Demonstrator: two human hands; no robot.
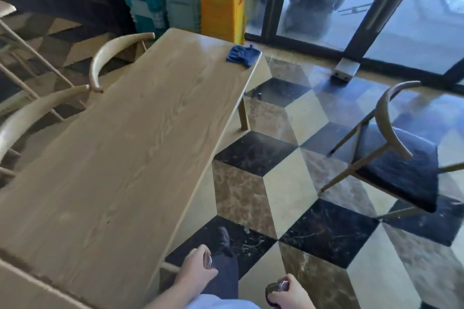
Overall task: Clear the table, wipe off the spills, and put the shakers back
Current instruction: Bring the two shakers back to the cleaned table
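A long light wooden table (130,148) runs from the near left to the far middle. A crumpled blue cloth (243,55) lies on its far right corner. Low in the view, beside the table's near right edge, my left hand (194,271) grips a small shaker (207,260) with a metal top; most of it is hidden by my fingers. My right hand (291,293) holds a second, dark shaker (275,290) with a metal cap above the floor.
Curved-back wooden chairs (110,57) stand along the table's left side. Another chair (399,158) with a dark seat stands on the chequered floor at the right. Yellow (222,0) and teal objects lean by the glass doors at the back. My leg and shoe (224,241) are below.
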